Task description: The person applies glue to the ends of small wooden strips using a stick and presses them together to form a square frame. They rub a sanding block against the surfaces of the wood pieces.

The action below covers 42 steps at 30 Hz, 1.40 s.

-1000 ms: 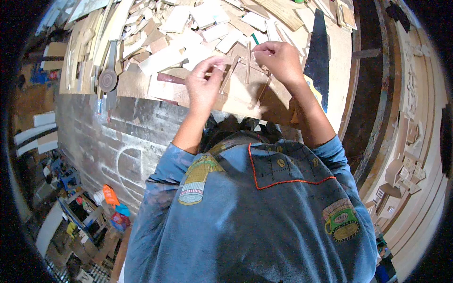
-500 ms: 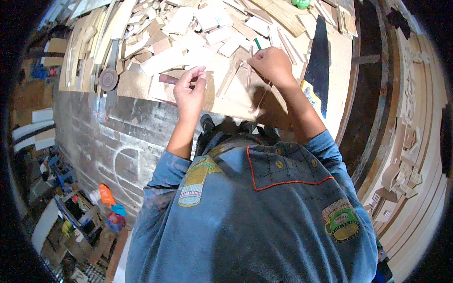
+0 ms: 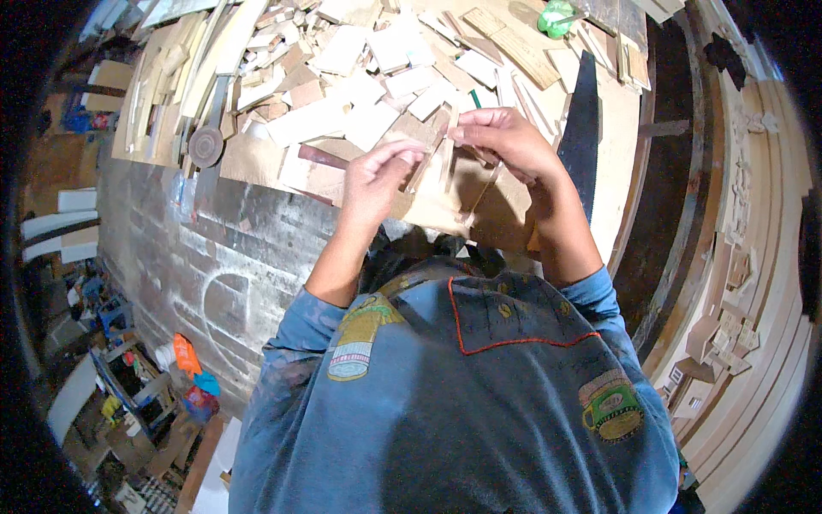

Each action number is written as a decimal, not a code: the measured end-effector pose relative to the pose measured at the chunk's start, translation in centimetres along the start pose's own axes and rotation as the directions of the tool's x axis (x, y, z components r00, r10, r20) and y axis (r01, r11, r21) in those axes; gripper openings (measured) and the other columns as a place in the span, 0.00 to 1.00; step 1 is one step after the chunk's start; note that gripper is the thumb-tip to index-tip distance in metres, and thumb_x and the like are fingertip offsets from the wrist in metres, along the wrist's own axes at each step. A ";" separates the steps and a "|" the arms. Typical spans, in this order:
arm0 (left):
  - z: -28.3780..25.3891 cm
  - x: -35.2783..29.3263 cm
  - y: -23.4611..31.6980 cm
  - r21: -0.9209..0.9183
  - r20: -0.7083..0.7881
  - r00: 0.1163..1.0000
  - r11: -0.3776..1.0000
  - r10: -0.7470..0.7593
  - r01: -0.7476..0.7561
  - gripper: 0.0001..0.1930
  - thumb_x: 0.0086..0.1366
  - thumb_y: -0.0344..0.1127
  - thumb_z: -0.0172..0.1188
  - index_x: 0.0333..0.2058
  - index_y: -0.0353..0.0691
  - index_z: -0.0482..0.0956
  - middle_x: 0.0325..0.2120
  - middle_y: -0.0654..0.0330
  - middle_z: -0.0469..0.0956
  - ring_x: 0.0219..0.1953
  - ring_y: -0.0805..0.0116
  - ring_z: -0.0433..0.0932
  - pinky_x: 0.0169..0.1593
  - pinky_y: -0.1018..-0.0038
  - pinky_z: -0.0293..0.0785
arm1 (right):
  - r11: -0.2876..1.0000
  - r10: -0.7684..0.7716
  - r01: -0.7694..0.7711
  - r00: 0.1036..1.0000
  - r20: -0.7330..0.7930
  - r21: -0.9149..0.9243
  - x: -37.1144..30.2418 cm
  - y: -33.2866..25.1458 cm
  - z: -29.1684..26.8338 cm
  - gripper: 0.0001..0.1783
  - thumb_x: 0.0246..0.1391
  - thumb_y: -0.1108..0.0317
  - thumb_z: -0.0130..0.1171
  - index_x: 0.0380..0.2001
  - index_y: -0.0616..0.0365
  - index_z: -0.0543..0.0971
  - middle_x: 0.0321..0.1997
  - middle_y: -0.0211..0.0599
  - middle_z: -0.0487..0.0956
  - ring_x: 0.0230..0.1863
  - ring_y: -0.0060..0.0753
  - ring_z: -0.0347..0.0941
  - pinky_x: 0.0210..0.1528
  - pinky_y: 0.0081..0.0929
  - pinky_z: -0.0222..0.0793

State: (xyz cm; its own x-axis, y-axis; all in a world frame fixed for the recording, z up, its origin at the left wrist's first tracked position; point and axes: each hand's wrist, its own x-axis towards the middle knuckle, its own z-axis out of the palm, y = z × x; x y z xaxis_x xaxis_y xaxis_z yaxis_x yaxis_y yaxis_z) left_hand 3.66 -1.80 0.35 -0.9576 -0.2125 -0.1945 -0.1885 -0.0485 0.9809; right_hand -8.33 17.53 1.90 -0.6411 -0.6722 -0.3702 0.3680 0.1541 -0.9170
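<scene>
My left hand (image 3: 377,178) is closed in a pinch above the workbench's near edge. Whatever its fingertips hold is too small to make out. Close by on the right, my right hand (image 3: 514,144) also pinches with thumb and forefinger, over thin wooden strips (image 3: 447,161). Whether one of those strips is in its grip I cannot tell. A dark reddish strip (image 3: 320,156) lies left of my left hand. Beyond my right hand is a small green stick (image 3: 476,99). A handsaw (image 3: 580,128) with a dark blade lies just to the right of my right wrist.
Pale wood offcuts (image 3: 360,94) are heaped across the bench's far side. Long slats (image 3: 171,77) and a tool with a round disc (image 3: 205,147) lie at left. A green plastic container (image 3: 556,19) stands far right. Long boards (image 3: 762,283) line the right side.
My left hand has moved right, closer to my right hand. The right hand has shifted slightly right and nearer, its fist loosening into a pinch. The bench appears slightly lower in view.
</scene>
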 end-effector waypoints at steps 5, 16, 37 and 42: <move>0.7 1.3 1.3 -0.320 0.470 0.866 0.882 -0.169 0.346 0.15 0.66 0.37 0.55 0.44 0.31 0.78 0.39 0.55 0.80 0.44 0.67 0.78 0.51 0.73 0.71 | 0.982 -0.086 0.042 0.968 0.234 0.186 -0.8 -0.6 0.5 0.12 0.57 0.67 0.57 0.41 0.61 0.80 0.25 0.27 0.79 0.24 0.14 0.70 0.25 0.12 0.60; 1.0 1.7 0.6 -0.507 0.604 0.793 0.729 -0.082 0.461 0.15 0.66 0.35 0.55 0.46 0.30 0.75 0.39 0.53 0.79 0.44 0.64 0.78 0.51 0.70 0.73 | 0.984 -0.107 0.065 0.961 0.256 0.169 -0.7 -0.5 0.1 0.07 0.57 0.67 0.57 0.35 0.59 0.80 0.27 0.26 0.78 0.25 0.15 0.72 0.25 0.12 0.60; -5.5 -0.5 -4.9 0.858 -0.017 0.769 0.405 0.639 -0.318 0.16 0.51 0.26 0.59 0.41 0.42 0.80 0.46 0.57 0.75 0.56 0.50 0.67 0.58 0.59 0.63 | 0.414 -0.186 -0.037 0.975 -0.125 -0.910 1.2 0.6 -1.4 0.14 0.41 0.58 0.57 0.26 0.55 0.83 0.22 0.44 0.79 0.26 0.47 0.75 0.33 0.34 0.72; -5.2 -1.1 -5.2 0.838 -0.017 0.775 0.432 0.632 -0.334 0.16 0.53 0.26 0.59 0.42 0.44 0.81 0.47 0.58 0.75 0.59 0.51 0.64 0.62 0.59 0.58 | 0.266 -0.196 0.034 0.980 -0.020 -0.963 1.4 0.9 -0.2 0.10 0.42 0.62 0.57 0.27 0.54 0.82 0.24 0.41 0.79 0.28 0.47 0.75 0.32 0.37 0.70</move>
State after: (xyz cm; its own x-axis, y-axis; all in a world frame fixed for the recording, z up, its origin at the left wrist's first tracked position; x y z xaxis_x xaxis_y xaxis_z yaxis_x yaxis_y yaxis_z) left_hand 6.82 -6.39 -4.60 -0.8577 -0.2118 0.4686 0.0557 0.8676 0.4941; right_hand -9.03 16.86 0.54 -0.7142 -0.6747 -0.1862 -0.5722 0.7161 -0.3997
